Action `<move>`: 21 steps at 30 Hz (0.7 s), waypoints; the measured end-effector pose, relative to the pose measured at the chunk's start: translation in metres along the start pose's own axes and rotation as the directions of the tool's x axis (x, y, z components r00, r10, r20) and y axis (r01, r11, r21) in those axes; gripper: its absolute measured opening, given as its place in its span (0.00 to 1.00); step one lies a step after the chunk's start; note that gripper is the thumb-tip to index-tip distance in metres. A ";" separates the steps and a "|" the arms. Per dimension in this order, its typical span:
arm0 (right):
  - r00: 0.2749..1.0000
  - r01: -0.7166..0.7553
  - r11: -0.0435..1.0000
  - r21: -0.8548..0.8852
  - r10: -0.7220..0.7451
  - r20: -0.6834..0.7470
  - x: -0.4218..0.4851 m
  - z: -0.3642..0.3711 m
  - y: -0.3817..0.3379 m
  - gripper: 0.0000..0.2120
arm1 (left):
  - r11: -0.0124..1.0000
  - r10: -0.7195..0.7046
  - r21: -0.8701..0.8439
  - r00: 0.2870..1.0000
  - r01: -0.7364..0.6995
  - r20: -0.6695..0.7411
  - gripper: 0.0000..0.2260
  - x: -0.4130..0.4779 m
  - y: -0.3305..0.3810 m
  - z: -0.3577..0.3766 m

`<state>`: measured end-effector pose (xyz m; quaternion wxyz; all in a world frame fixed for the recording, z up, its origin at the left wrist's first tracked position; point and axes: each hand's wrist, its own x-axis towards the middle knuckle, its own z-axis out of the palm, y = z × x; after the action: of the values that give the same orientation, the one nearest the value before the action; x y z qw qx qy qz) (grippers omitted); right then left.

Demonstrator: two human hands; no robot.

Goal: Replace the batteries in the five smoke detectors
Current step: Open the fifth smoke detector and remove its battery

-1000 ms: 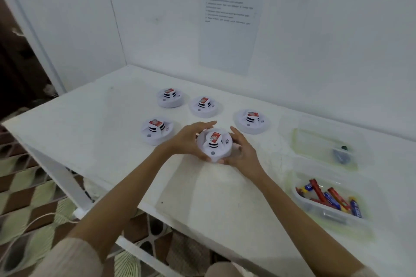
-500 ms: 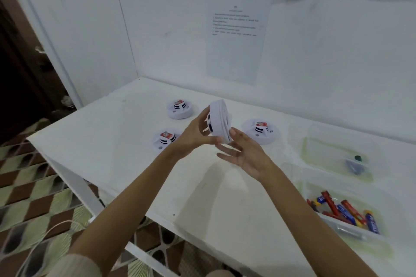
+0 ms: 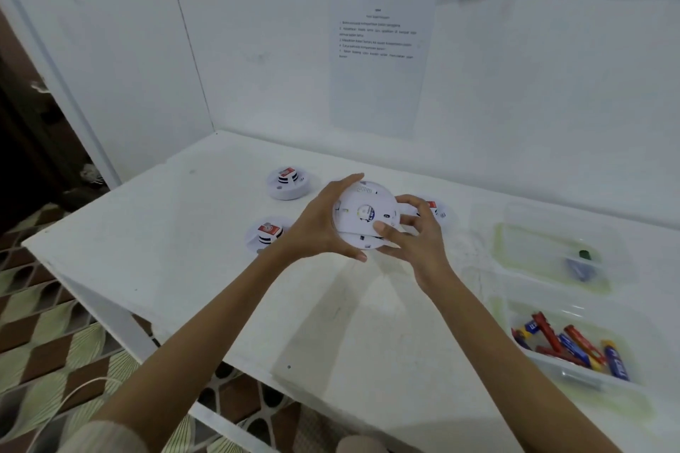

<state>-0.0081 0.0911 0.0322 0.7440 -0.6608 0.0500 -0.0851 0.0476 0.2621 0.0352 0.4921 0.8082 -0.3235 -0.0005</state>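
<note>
White tabletop (image 3: 184,228) below, you hold the round white plastic smoke detector (image 3: 362,211) aloft. It is light, rigid, probably slick, so keep to its rim: left hand (image 3: 318,228) clasps there, right hand (image 3: 414,243) seemingly pinches the back plate.

Both hands hold a white smoke detector (image 3: 362,213) above the table (image 3: 184,250), its flat back facing up. The left hand (image 3: 320,228) grips its left rim; the right hand (image 3: 412,239) pinches the right edge. Three more detectors (image 3: 288,183) sit behind, and a tray of batteries (image 3: 566,342) lies at right.
</note>
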 end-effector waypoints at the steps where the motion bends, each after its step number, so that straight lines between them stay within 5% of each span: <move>1: 0.999 0.042 0.998 -0.054 -0.042 -0.014 0.000 0.000 0.000 0.23 | 1.000 0.017 0.003 1.000 -0.016 -0.012 0.49 0.001 -0.001 0.000; 3: 0.967 0.234 0.916 -0.326 -0.255 -0.024 0.002 0.000 0.000 0.23 | 0.999 0.036 0.001 0.999 -0.036 -0.033 0.47 0.003 -0.002 -0.001; 5: 0.864 0.431 0.644 -0.631 -0.496 0.084 0.005 -0.004 -0.001 0.23 | 0.999 0.049 0.002 0.998 -0.049 -0.031 0.46 0.005 -0.003 -0.002; 7: 0.780 0.542 0.389 -0.745 -0.563 0.274 0.009 -0.007 -0.003 0.27 | 0.998 0.066 0.004 0.998 -0.066 -0.021 0.46 0.007 -0.004 -0.002; 9: 0.724 0.590 0.237 -0.772 -0.578 0.376 0.013 -0.009 -0.005 0.32 | 0.997 0.074 -0.008 0.997 -0.075 -0.016 0.45 0.008 -0.003 -0.003; 21: 0.610 0.693 0.014 -0.720 -0.542 0.577 0.031 -0.010 -0.017 0.33 | 0.995 0.082 -0.057 0.996 -0.081 0.022 0.42 0.008 -0.008 -0.007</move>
<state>0.0193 0.0732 0.0487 0.1296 -0.9055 -0.2569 -0.3118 0.0605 0.2659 0.0347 0.5100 0.7803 -0.3621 0.0005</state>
